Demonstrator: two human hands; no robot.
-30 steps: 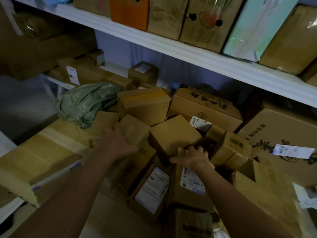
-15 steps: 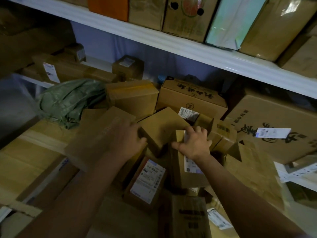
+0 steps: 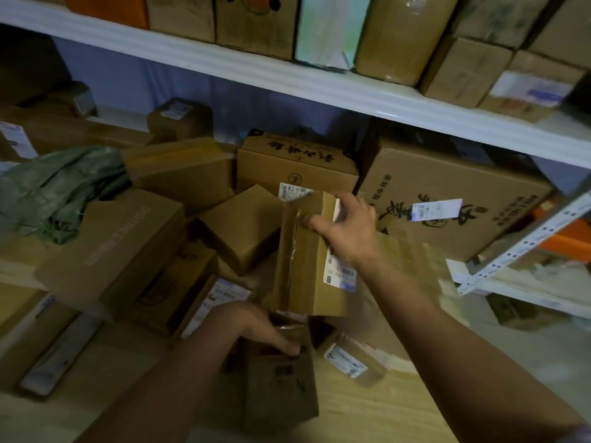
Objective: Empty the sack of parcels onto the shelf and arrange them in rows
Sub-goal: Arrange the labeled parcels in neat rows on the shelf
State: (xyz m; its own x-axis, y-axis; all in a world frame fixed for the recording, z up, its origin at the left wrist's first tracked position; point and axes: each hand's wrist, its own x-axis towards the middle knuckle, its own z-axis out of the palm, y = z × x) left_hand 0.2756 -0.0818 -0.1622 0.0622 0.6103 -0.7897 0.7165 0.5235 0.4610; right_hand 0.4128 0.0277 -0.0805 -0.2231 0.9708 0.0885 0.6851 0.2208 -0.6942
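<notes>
Several brown cardboard parcels lie in a loose heap on the shelf. My right hand grips the top of a tall taped parcel with a white label, holding it upright above the heap. My left hand rests on the top end of a darker small parcel at the front, fingers curled over its edge. The crumpled green sack lies at the left, behind a long flat box.
A white upper shelf board carries a row of standing boxes. A large printed carton leans at the back right, another printed box at the back middle. A perforated white shelf post stands at right. Wooden surface at the front.
My right hand has lifted the labelled parcel up and stood it higher. My left hand left the long flat box and came down to the small dark parcel in front.
</notes>
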